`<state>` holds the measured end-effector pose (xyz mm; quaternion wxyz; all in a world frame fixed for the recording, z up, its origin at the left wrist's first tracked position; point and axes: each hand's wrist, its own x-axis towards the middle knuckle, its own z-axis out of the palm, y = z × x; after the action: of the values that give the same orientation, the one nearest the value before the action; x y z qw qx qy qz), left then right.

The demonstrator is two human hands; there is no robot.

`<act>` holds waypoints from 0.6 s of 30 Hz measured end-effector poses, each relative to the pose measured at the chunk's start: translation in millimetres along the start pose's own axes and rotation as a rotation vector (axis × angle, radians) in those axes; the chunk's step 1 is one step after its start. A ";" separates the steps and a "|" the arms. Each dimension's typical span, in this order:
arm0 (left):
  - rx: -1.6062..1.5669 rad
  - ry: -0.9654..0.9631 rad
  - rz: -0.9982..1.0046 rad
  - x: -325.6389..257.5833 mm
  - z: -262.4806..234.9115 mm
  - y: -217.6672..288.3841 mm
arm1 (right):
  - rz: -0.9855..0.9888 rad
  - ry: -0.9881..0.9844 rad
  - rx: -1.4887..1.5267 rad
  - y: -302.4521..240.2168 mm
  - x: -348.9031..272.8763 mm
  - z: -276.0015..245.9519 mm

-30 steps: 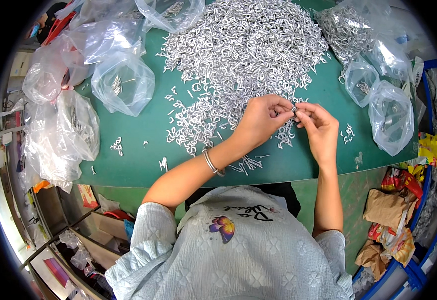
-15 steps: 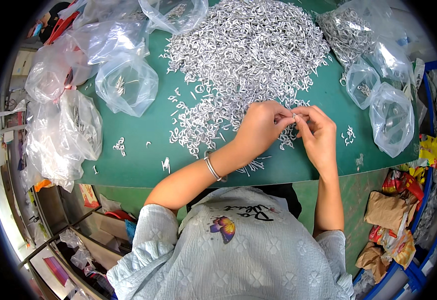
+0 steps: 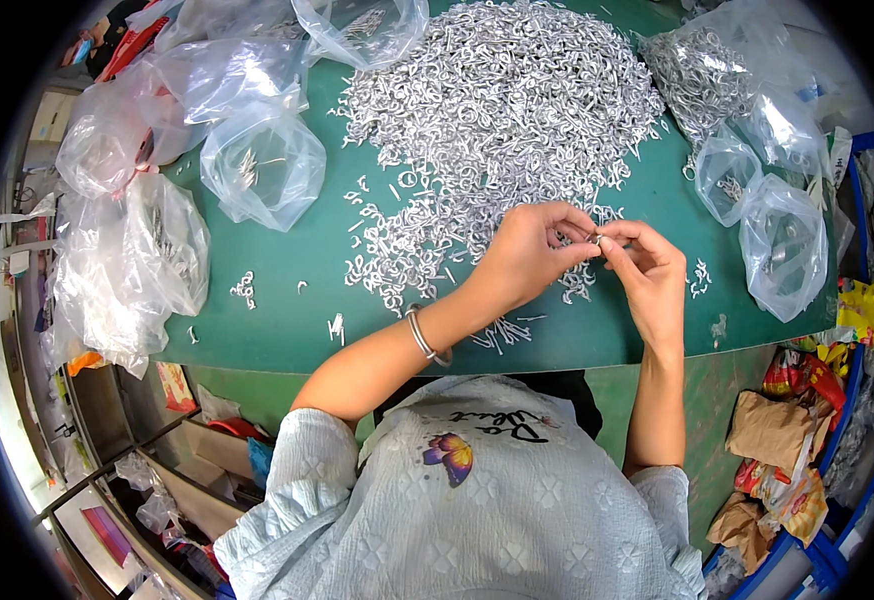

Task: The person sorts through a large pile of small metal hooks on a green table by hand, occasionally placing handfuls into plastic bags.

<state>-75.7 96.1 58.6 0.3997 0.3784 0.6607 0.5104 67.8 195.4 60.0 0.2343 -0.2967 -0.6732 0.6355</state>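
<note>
My left hand (image 3: 536, 253) and my right hand (image 3: 651, 278) meet above the near right edge of a large heap of small silvery curled metal pieces (image 3: 502, 95). Both are closed in a pinch, thumb against fingers, on one small metal piece (image 3: 597, 239) between the fingertips. It is mostly covered, so its exact shape is hard to make out. Below my left wrist lies a bunch of thin straight metal pins (image 3: 502, 333). A few curled bits (image 3: 698, 279) lie to the right of my right hand.
Everything lies on a green table (image 3: 257, 345). Clear plastic bags stand at the left (image 3: 263, 168) and right (image 3: 783, 245), some with metal pieces inside. A full bag (image 3: 697, 75) leans by the heap. Small groups of pieces (image 3: 244, 289) and pins (image 3: 336, 328) lie left.
Both hands have shifted slightly right and a little nearer, still together on the small metal piece. The fingers of my right hand have turned a little around it.
</note>
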 end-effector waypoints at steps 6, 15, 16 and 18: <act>0.088 0.025 0.096 -1.7 -2.9 0.0 | -0.060 0.090 0.060 6.4 -1.2 0.6; 0.797 0.322 0.322 3.1 -10.7 -19.0 | 0.042 0.199 -0.004 9.2 13.5 -17.8; 0.789 0.256 0.373 5.3 -7.2 -23.7 | 0.052 0.194 -0.132 13.8 15.7 -17.9; 0.769 0.121 0.473 14.3 6.6 -32.7 | 0.074 0.181 -0.388 19.0 20.7 -15.2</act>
<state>-78.3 105.2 23.6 0.0632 0.6094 0.7198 0.3264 65.4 221.1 41.1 0.2086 -0.4166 -0.7477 0.4732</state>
